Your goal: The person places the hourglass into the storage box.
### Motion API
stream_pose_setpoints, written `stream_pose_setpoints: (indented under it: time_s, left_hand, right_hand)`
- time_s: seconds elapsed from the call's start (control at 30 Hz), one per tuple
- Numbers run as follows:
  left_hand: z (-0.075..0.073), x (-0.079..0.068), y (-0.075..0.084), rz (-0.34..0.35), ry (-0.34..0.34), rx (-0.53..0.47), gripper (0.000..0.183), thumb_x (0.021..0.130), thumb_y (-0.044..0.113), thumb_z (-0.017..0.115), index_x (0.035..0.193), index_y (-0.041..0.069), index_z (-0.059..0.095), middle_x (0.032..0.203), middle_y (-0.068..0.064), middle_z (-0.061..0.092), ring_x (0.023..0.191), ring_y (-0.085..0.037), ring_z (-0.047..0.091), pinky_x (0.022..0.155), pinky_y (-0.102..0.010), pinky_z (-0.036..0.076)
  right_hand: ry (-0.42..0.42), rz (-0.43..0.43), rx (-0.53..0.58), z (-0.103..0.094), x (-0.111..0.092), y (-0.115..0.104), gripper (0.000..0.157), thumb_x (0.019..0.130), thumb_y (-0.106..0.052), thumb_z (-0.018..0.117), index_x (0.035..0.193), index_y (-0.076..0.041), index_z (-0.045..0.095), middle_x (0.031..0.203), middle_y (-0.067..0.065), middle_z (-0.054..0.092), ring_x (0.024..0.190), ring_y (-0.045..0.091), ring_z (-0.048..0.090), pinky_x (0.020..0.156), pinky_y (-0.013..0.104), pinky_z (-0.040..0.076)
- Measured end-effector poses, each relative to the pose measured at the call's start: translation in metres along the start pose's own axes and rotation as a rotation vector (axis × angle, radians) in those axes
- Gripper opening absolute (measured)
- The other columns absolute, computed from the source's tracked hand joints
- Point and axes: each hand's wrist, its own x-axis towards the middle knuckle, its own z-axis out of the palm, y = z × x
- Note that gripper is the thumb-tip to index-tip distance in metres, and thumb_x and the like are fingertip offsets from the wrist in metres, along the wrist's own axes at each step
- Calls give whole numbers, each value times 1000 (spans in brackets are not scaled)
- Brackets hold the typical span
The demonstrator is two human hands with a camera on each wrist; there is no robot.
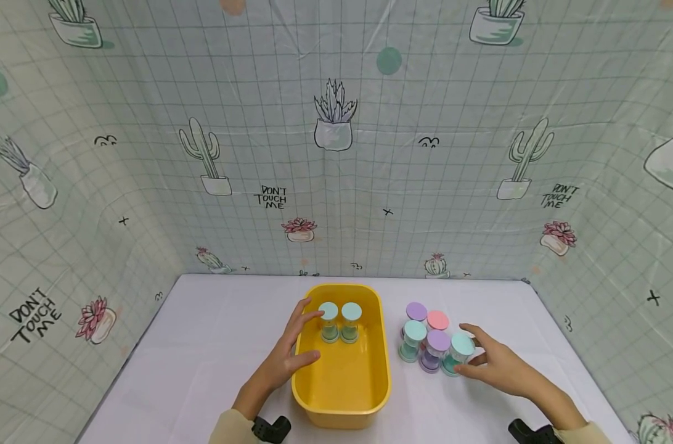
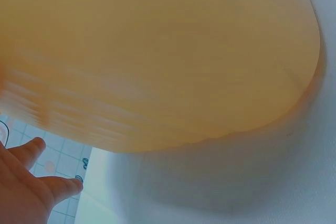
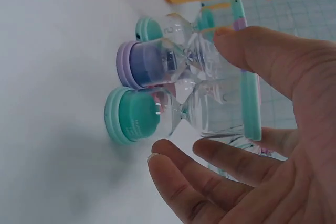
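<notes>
Two sand timers with pale teal caps, a left one (image 1: 329, 322) and a right one (image 1: 350, 322), stand upright in the far half of a yellow plastic bin (image 1: 341, 419). My left hand (image 1: 283, 354) reaches over the bin's left rim with fingers and thumb spread, its index fingertip close to the left timer's cap. To the right of the bin, my right hand (image 1: 500, 364) is around the nearest teal sand timer (image 3: 139, 115), thumb on one side and fingers on the other. Its fingers look apart from the glass, and the timer stands on the table.
Beside that timer cluster another teal timer (image 1: 414, 332), a front purple one (image 1: 437, 342), a back purple one (image 1: 416, 311) and a pink one (image 1: 437, 320). They stand on a white-covered table (image 1: 214, 345). A cactus-print cloth (image 1: 358, 179) encloses the back and sides.
</notes>
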Motion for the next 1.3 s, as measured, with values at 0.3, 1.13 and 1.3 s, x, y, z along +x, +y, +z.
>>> stream_pose_setpoints:
  time_s: [0.3, 1.13, 1.3]
  left_hand:
    - [0, 0, 0, 4, -4, -12, 64, 94, 31, 63, 154, 17, 44, 173, -16, 3, 157, -50, -1, 109, -87, 11]
    - [1, 0, 1, -4, -7, 0, 64, 93, 31, 63, 153, 20, 46, 173, -16, 5, 158, -49, 0, 112, -85, 10]
    - [0, 1, 2, -4, -9, -1, 66, 93, 31, 64, 154, 13, 45, 173, -16, 3, 157, -50, -1, 110, -86, 11]
  right_hand:
    - [-102, -66, -21, -15, 11, -6, 73, 93, -26, 76, 146, 9, 41, 127, 36, 60, 91, 23, 74, 71, 33, 60]
    - [-168, -42, -23, -42, 8, -4, 53, 92, -23, 76, 130, 10, 60, 125, 25, 66, 100, 29, 70, 72, 31, 61]
    - [-117, -65, -75, -63, -5, -5, 51, 94, -25, 74, 133, 5, 60, 128, 24, 65, 104, 32, 70, 77, 35, 61]
